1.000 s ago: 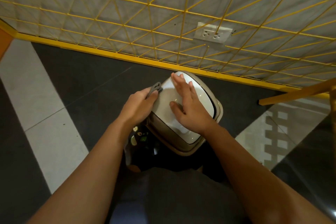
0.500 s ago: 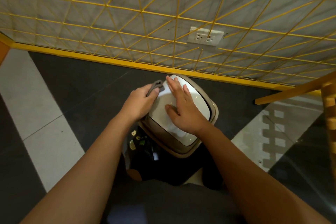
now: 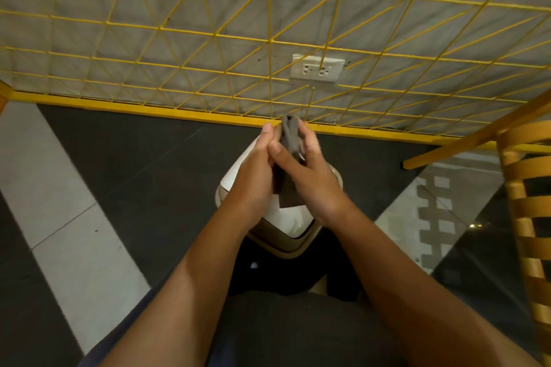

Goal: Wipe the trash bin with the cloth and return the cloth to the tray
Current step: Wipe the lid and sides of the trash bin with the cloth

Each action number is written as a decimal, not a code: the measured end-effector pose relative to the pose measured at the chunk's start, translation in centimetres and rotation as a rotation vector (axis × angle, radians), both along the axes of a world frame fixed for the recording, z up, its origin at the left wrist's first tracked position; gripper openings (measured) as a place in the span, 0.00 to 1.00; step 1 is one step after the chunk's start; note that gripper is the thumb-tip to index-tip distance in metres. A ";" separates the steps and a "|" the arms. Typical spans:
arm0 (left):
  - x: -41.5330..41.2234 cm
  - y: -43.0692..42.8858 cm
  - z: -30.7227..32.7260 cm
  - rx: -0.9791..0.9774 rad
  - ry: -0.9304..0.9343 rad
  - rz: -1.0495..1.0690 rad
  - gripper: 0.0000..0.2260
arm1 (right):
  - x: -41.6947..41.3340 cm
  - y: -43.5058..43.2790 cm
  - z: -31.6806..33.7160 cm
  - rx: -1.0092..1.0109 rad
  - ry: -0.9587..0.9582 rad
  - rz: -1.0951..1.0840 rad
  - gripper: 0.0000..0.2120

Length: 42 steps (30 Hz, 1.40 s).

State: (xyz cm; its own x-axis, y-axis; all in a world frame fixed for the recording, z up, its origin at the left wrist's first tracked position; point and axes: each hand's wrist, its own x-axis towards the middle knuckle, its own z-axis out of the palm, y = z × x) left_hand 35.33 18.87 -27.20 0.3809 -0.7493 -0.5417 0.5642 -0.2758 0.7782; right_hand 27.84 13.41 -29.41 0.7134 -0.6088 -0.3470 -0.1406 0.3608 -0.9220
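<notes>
The trash bin [image 3: 286, 222] stands on the dark floor right below me, with a white lid and a beige rim. Both hands are raised above its lid and meet there. A small grey cloth [image 3: 289, 143] hangs between them, its lower corner dangling over the lid. My left hand [image 3: 256, 170] pinches the cloth from the left. My right hand [image 3: 310, 176] grips it from the right with the thumb across it. Most of the lid is hidden behind my hands. No tray is in view.
A yellow wire grid [image 3: 268, 39] covers the grey wall ahead, with a yellow floor rail [image 3: 149, 109] and a white double socket [image 3: 317, 67]. A yellow wooden slatted chair [image 3: 527, 202] stands at the right. The floor has dark tiles and pale stripes [image 3: 74, 232].
Both hands lifted off the bin lid and came together above it. The cloth, held before by the left hand at the lid's edge, is now held between both hands.
</notes>
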 end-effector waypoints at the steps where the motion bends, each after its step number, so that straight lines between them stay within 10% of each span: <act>1: 0.0 0.1 -0.4 0.010 -0.075 -0.018 0.18 | -0.3 -0.6 -0.1 -0.006 0.019 -0.038 0.27; 6: 0.3 2.4 -2.3 0.306 -1.125 -0.017 0.10 | -2.6 -4.5 -1.3 -0.064 0.245 -0.357 0.10; 9: 0.4 3.4 -4.0 0.527 -1.444 -0.218 0.17 | -3.7 -5.9 -2.5 -0.175 0.381 -0.276 0.11; 14: -1.6 3.0 -5.4 0.912 -1.199 -0.349 0.32 | -4.0 -6.1 -4.1 -0.233 0.508 -0.017 0.15; 22: 1.0 2.3 -4.2 0.747 -0.931 -0.384 0.26 | -5.1 -5.5 -3.9 -0.266 0.569 0.080 0.15; 42: 5.4 -2.9 -4.9 0.443 -1.290 -0.576 0.28 | -6.6 -2.4 -5.4 -0.134 0.546 -0.094 0.16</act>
State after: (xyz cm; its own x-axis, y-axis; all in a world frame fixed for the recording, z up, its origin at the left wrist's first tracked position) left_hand 40.78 16.00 -32.14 0.4805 -0.8287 -0.2872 -0.7024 -0.5597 0.4397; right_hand 21.23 11.04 -34.84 0.3929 -0.7251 -0.5656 -0.5822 0.2799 -0.7633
